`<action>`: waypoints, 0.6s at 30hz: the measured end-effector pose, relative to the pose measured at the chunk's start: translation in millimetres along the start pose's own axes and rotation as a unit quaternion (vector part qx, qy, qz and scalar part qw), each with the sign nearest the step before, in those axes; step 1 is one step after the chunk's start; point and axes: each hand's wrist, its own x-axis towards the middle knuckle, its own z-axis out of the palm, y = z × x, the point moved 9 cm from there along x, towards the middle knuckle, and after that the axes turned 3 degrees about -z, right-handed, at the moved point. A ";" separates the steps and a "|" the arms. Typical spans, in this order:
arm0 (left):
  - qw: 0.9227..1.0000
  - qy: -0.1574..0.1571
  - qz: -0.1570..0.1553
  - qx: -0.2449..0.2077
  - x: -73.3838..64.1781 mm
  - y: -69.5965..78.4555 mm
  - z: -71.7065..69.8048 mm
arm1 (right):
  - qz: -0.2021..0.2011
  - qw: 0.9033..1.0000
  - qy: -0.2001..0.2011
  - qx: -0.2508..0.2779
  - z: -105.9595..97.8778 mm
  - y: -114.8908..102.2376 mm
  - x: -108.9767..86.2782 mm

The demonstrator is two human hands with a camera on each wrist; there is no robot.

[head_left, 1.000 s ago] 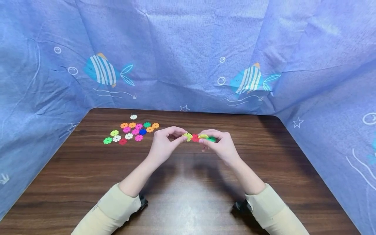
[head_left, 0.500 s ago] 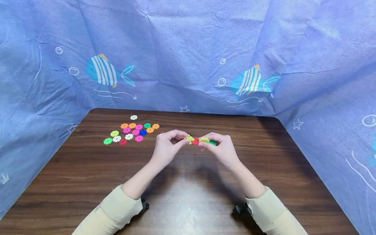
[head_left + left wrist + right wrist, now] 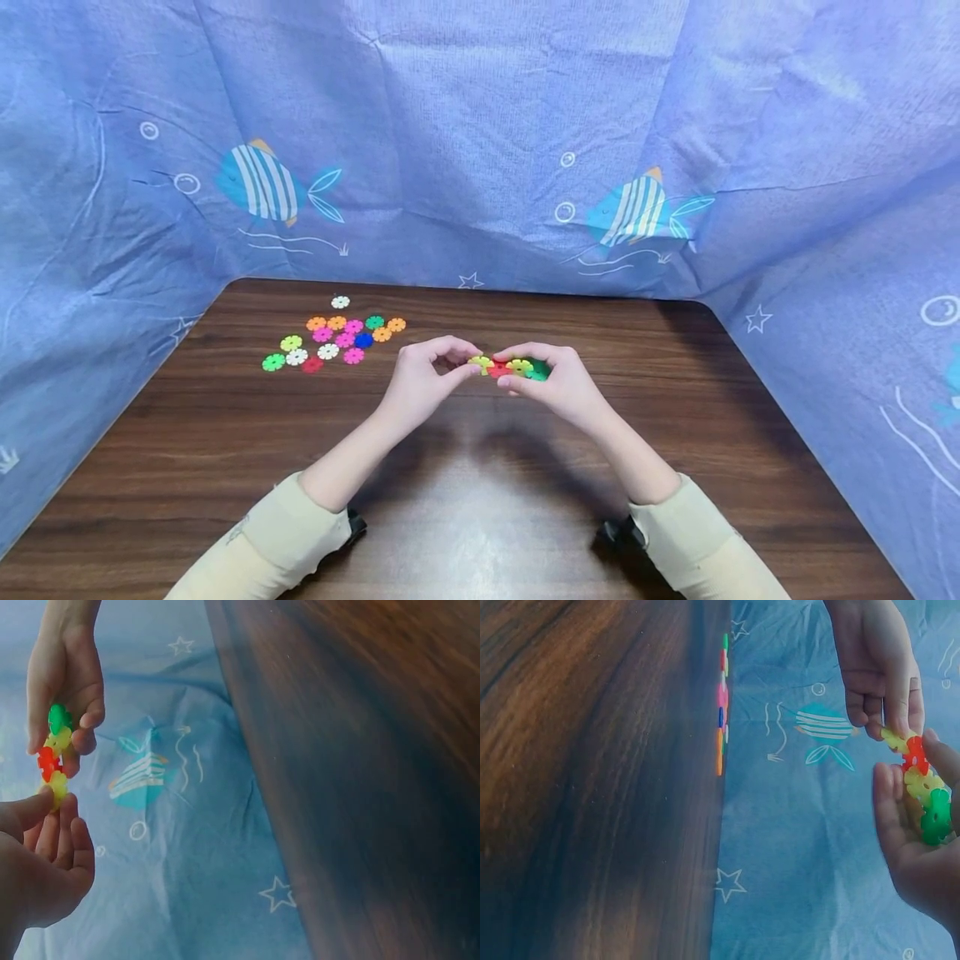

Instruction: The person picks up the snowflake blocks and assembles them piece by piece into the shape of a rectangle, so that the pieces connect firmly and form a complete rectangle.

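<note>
A short chain of slotted plastic flower discs is held above the table between both hands. It runs from a yellow disc (image 3: 58,787) through a red disc (image 3: 915,755) and a second yellow disc (image 3: 921,784) to a green disc (image 3: 936,817). My left hand (image 3: 420,379) pinches the end yellow disc between thumb and fingers. My right hand (image 3: 562,383) grips the chain at the red disc, its thumb on the near side. The green end lies in front of the right palm. Fingers partly cover the joint between the end yellow and red discs.
Loose flower discs in several colours, among them a blue disc (image 3: 363,341) and a white disc (image 3: 341,302), lie flat at the back left of the brown wooden table (image 3: 225,467). A blue fish-print cloth (image 3: 465,125) hangs behind and along the sides.
My right thumb and fingers have shifted left along the chain, from the second yellow disc to the red one. Both hands have dropped slightly in the head view. The loose discs stay put.
</note>
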 end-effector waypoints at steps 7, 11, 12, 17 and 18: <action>0.999 -0.032 0.000 0.027 0.6 -0.6 -8.4 | -0.014 0.999 0.021 -0.043 -9.3 6.5 1.4; 0.997 -0.042 -0.010 0.059 2.8 -4.5 -23.1 | -0.018 0.998 0.031 -0.048 -17.3 8.5 0.7; 0.997 -0.043 -0.013 0.066 3.0 -6.8 -27.5 | -0.016 0.998 0.032 -0.045 -19.2 9.3 0.1; 0.993 -0.051 -0.023 0.107 4.8 -22.4 -50.5 | -0.016 0.998 0.042 -0.048 -29.8 13.4 -3.6; 0.991 -0.055 -0.025 0.120 5.4 -26.2 -54.9 | -0.022 0.997 0.045 -0.052 -32.1 13.4 -4.1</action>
